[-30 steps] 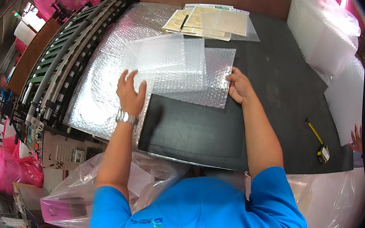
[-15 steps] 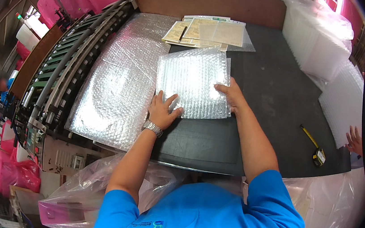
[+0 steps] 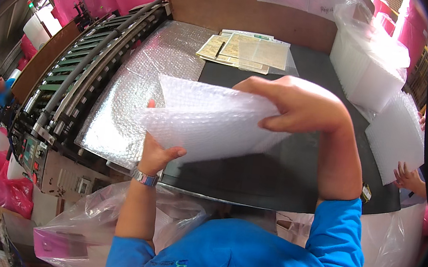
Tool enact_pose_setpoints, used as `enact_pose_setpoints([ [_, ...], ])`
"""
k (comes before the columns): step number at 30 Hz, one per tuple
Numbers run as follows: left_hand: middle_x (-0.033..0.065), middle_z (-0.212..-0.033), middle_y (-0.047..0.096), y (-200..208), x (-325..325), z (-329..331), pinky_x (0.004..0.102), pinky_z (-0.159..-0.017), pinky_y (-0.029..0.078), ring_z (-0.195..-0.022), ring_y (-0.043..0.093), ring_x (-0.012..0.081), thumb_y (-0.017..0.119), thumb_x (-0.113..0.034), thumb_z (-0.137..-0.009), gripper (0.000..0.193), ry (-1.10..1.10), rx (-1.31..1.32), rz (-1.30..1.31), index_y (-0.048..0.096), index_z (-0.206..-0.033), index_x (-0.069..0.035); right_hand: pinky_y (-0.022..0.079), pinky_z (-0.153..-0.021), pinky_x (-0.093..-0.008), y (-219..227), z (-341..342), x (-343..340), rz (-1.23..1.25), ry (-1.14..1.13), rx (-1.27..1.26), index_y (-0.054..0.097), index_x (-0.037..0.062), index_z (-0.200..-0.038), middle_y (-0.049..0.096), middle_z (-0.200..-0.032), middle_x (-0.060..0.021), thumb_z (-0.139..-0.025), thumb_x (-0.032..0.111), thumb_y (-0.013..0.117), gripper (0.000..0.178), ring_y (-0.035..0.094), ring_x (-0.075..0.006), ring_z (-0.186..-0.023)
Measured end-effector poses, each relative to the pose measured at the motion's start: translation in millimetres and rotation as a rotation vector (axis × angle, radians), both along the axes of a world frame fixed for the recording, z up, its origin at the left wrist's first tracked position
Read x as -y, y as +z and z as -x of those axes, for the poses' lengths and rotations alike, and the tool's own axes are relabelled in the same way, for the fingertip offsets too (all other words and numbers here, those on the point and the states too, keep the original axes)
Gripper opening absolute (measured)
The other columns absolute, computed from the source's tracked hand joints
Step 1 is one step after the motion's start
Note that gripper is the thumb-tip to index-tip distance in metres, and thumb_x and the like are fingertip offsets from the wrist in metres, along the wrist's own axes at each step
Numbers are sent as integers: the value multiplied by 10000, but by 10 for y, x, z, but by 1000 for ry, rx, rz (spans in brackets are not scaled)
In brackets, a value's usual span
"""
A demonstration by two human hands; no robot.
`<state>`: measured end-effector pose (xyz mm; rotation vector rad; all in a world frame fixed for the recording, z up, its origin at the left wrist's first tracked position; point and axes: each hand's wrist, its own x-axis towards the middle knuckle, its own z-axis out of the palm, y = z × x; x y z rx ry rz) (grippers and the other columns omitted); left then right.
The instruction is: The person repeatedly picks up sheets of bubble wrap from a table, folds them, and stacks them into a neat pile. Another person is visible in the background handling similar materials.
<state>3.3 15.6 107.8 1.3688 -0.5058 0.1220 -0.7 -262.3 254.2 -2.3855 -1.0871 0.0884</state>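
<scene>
Item: I see the bubble-wrap sheet (image 3: 210, 122) lifted off the bench (image 3: 293, 179), held mid-air w/ both hands.
L hand (image 3: 156, 153): fingers clamped on lower-left edge.
R hand (image 3: 302, 104): fingers pinching top-right edge.
Progress: sheet picked up, not yet set down anywhere; I judge early stage.
Clearance: dark bench open beneath; larger bubble-wrap layer (image 3: 140, 88) left, papers (image 3: 250, 50) far side, bagged stack (image 3: 370, 61) right.

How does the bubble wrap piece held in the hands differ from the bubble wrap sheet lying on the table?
The held bubble wrap piece is lifted off the table and bent, gripped by the left hand and right hand; the bubble wrap sheet lies flat and untouched. The held piece looks smaller and whiter; the sheet looks larger and shinier. Both are clear bubbled plastic.
</scene>
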Motion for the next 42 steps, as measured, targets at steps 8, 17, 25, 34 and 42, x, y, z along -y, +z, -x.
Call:
enact_pose_setpoints([
  [8, 137, -1154, 447, -466, -40, 30, 359, -885, 386, -1033, 469, 225, 733, -140, -649, 823, 178, -39, -108, 227, -1284, -7, 339, -940, -356, -241, -12, 100, -292, -253, 557, 396, 52, -1231, 493, -1169, -151, -522, 377, 758, 860, 441, -296, -1118],
  [17, 103, -1022, 532, -828, 127, 41, 314, -818, 417, -947, 507, 174, 716, -145, -696, 555, 153, -127, -303, 419, -1141, 0, 246, -1008, -343, -1922, -379, 206, -1031, -325, -447, 295, 3, -1287, 381, -1267, -123, -542, 328, 791, 952, 334, -234, -1196],
  [25, 101, -970, 561, -541, 1, 146, 302, -772, 436, -871, 542, 166, 667, -43, -727, 437, 685, 165, -35, 435, -1092, 18, 305, -971, -364, -2216, -401, 0, -812, -558, -317, 316, 78, -1290, 443, -1194, -163, -695, 250, 696, 726, 398, -253, -1158],
  [34, 140, -1099, 509, -523, -611, 258, 314, -845, 410, -971, 504, 191, 641, -8, -749, 465, 1003, 381, -227, 400, -1145, 36, 359, -927, -333, -2233, -347, -66, -439, -489, -269, 458, 86, -1197, 492, -1133, -103, -718, 181, 642, 522, 460, -219, -1093],
  [42, 137, -1111, 495, -660, -806, 352, 315, -856, 402, -975, 497, 188, 637, -1, -750, 472, 1110, 363, -333, 393, -1152, 31, 370, -914, -313, -2227, -350, -50, -492, -504, -315, 495, 67, -1153, 516, -1090, -98, -717, 144, 634, 464, 489, -210, -1051],
])
